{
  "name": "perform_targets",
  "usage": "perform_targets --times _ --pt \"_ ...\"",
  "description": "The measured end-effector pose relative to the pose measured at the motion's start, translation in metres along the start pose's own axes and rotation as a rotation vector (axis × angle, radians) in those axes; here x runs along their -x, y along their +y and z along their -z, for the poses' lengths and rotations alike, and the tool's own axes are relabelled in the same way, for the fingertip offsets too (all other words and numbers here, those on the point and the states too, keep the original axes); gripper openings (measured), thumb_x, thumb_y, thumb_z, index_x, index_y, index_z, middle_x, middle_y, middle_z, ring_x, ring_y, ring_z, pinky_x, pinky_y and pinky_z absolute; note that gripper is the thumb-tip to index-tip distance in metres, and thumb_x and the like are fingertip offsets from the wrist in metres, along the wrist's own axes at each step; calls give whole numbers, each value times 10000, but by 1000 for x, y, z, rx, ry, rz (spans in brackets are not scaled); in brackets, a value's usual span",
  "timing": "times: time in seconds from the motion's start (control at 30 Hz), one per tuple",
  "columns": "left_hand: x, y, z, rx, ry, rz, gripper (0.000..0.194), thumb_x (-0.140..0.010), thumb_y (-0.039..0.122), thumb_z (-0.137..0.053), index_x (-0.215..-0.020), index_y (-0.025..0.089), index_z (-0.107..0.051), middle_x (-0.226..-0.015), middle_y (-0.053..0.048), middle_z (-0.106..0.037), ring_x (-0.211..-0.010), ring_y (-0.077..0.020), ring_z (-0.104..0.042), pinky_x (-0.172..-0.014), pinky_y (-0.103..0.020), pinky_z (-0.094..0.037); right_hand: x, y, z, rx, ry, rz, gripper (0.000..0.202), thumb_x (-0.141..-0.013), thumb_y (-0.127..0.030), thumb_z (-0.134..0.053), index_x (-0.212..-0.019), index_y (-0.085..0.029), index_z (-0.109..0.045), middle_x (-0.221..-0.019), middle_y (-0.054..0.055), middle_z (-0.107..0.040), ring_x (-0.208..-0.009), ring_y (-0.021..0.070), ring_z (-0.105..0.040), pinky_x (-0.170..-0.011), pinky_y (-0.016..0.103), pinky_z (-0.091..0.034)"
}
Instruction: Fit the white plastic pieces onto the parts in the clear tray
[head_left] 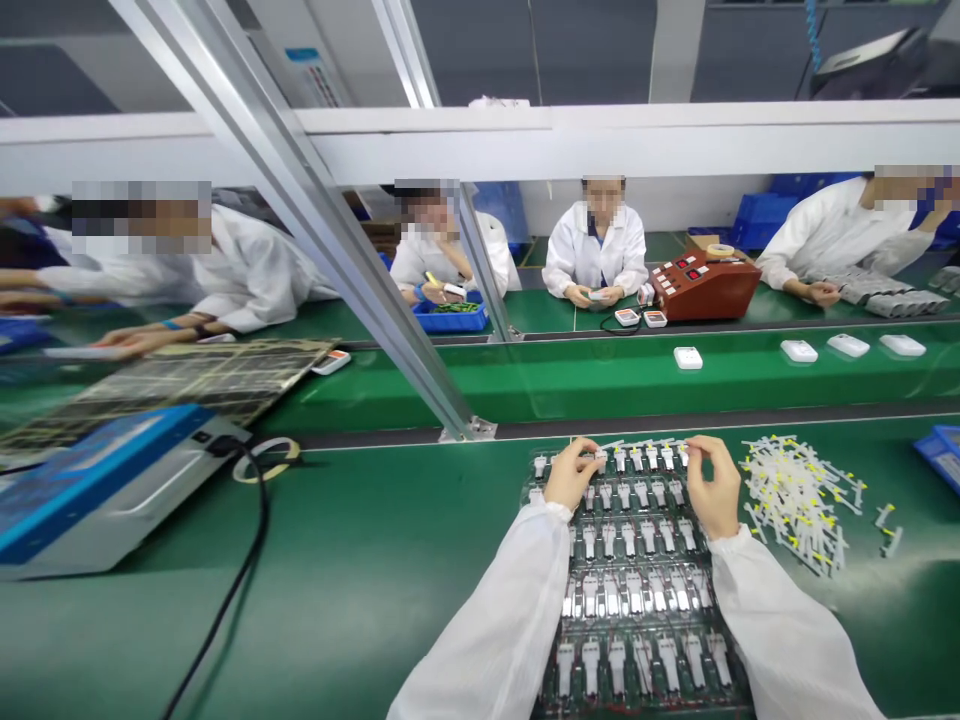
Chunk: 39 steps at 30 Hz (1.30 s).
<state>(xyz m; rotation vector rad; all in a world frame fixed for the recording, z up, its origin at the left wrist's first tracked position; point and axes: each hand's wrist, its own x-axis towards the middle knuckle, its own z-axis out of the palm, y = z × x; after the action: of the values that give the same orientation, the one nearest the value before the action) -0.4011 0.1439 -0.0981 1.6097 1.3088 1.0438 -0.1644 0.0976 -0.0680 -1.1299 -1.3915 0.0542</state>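
Observation:
A clear plastic tray (652, 622) on the green bench holds rows of small white parts (632, 590) with thin red and dark wires. My left hand (571, 477) is at the tray's far left, its thumb and fingers closed at a part in the top row. Over the far right corner, my right hand (715, 488) pinches a small white piece between thumb and forefinger. Its exact kind is too small to make out. Right of the tray lies a loose heap of thin white strips with yellow ends (799, 500).
A blue-and-grey device (112, 490) with a black cable (251, 550) stands left, near a tape roll (270, 460). A metal post (360, 250) slants across the view. Behind, white devices (688, 358) lie on a green belt (585, 385); several co-workers sit beyond. A blue bin (941, 455) is at right.

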Motion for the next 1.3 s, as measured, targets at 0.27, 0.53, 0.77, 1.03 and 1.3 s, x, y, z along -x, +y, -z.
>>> perform_targets --times 0.27,0.53,0.77,1.03,1.3 --pt "-19 1 -5 -365 3 -159 118 -801 204 -650 -909 204 -602 -858 -25 -635 -872 -188 -593 -806 -319 -485 4 5 2 -25 -48 6 161 -888 -102 -478 -946 -189 -599 -914 62 -613 -869 178 -587 -741 318 -481" --pt "-13 10 1 -792 -16 -197 297 -835 369 -654 -1103 246 -624 -1130 -64 -581 -1079 -255 -465 -915 -389 -398 4 5 3 -39 -74 30 164 -888 -94 -476 -940 -194 -595 -923 62 -614 -891 183 -586 -769 334 -478" --pt "-1 18 23 -880 -92 -96 206 -841 360 -614 -1028 275 -638 -1164 -48 -570 -1132 -272 -447 -904 -423 -360 1 6 8 5 -33 48 170 -877 -82 -481 -933 -194 -597 -902 57 -617 -853 175 -592 -746 320 -483" --pt "8 19 22 -1017 -76 -58 239 -840 380 -617 -1068 312 -635 -1365 -46 -476 -1214 -323 -372 -937 -492 -305 -13 39 45 346 36 236 211 -828 -66 -504 -961 -187 -615 -943 84 -647 -901 205 -610 -833 361 -493" --pt "3 10 23 -873 -109 -92 220 -829 317 -635 -1033 258 -577 -1258 -59 -537 -1156 -277 -418 -905 -429 -319 -22 88 87 783 -78 29 216 -859 -132 -442 -930 -148 -646 -890 105 -658 -874 236 -574 -812 369 -457"
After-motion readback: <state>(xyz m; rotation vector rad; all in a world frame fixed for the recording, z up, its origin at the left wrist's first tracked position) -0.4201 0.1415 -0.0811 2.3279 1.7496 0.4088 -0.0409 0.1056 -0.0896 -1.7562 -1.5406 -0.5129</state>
